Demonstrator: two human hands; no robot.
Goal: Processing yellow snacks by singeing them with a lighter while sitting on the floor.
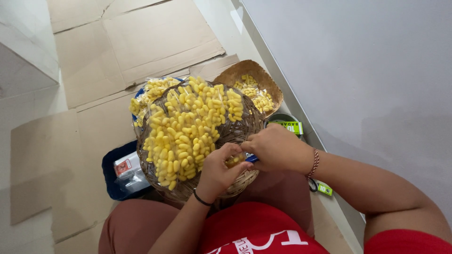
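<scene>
We take the round woven basket [245,123] on the person's lap as our landmark. It holds a large heap of yellow cocoons [186,129], covering most of its far and left portions; part of the heap appears to sit under clear plastic.

At the basket's near right rim, the left hand [217,170] is curled, its fingers closed around a single yellow cocoon [234,160]. A dark band circles that wrist. The right hand [275,148] meets the left directly over the same spot, fingertips pressed together at the cocoon; a small blue object [251,158] shows between the two hands, but we cannot tell what it is or which hand bears it. A red and white thread bracelet [314,163] sits on the right wrist.

Beyond the basket, touching its far right edge, lies a shallower woven tray [240,71] with a smaller lot of cocoons. At the basket's far left, a clear bag of cocoons [149,91] rests partly beneath it. Left of the basket, low down, a dark blue container [112,176] holds packets. Flattened cardboard [141,37] covers the floor beyond.
</scene>
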